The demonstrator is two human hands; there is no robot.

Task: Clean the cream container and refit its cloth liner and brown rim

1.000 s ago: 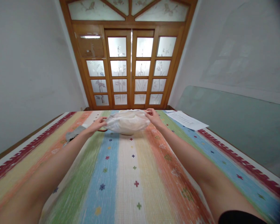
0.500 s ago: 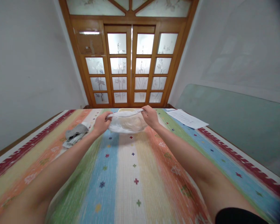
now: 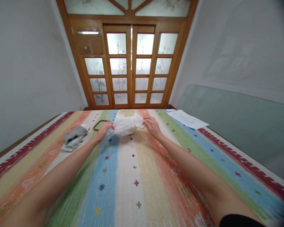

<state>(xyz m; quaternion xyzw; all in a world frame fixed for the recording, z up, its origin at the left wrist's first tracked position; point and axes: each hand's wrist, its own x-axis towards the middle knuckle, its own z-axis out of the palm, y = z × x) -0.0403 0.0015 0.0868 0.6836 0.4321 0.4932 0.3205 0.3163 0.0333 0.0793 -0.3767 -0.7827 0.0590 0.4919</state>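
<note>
A thin white plastic bag (image 3: pixel 127 125) is bunched in front of me, low over the tablecloth. My left hand (image 3: pixel 105 130) pinches its left edge, and my right hand (image 3: pixel 152 126) grips its right edge with the fingers closed. Just behind the bag stands a pale yellow bin (image 3: pixel 127 111), whose lower part the bag hides. Beside my left hand lies a brown rectangular ring (image 3: pixel 95 125) with rounded corners, partly covered by that hand.
Crumpled grey and white plastic packaging (image 3: pixel 75 137) lies on the left of the striped tablecloth (image 3: pixel 130 176). Printed papers (image 3: pixel 188 119) rest at the back right. Beyond the table's far edge are wooden doors with glass panes (image 3: pixel 131 66).
The bag, stretched wide between my hands before, is now lower and more bunched. My left hand has come down a little, and the brown ring and more of the bin now show.
</note>
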